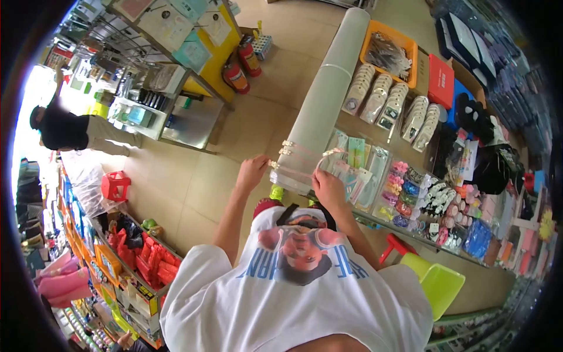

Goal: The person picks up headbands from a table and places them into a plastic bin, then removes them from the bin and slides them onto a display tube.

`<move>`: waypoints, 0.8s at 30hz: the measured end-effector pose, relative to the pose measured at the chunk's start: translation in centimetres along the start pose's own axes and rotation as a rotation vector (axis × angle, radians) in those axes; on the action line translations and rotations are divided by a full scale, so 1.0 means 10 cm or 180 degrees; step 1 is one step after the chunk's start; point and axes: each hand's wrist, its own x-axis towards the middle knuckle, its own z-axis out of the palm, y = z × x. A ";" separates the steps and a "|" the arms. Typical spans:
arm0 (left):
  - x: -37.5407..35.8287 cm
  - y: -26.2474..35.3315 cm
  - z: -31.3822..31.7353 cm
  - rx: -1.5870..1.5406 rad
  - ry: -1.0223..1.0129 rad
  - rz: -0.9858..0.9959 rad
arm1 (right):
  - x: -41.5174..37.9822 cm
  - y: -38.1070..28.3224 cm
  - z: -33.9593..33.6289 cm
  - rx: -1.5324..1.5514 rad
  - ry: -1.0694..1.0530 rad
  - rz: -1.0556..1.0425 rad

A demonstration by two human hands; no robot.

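Beaded strands (287, 148) stretch between the left hand (254, 171) and the right hand (328, 186), both pinching them.

Bright left glare, fisheye-curved edges

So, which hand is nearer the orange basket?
Right. The right hand is short of the orange basket; the left hand is farther away, more to the left.

Both arms (231, 220) reach forward, left grip (256, 171) and right grip (328, 186) pinched (slightly apart).
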 end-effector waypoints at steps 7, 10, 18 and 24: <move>0.19 -0.46 0.36 -0.1449 -0.0282 -0.0368 | -0.04 0.09 0.55 -0.0199 0.0614 0.0784; 0.22 -0.63 0.39 -0.1666 -0.0401 -0.0361 | -0.03 0.05 0.75 -0.0151 0.0776 0.1103; 0.28 -0.78 0.54 -0.2661 -0.0997 -0.0879 | -0.07 -0.24 1.11 -0.0239 0.1527 0.1478; 0.31 -0.86 0.76 -0.2551 -0.0848 -0.0774 | -0.04 -0.35 1.24 -0.0413 0.1854 0.1520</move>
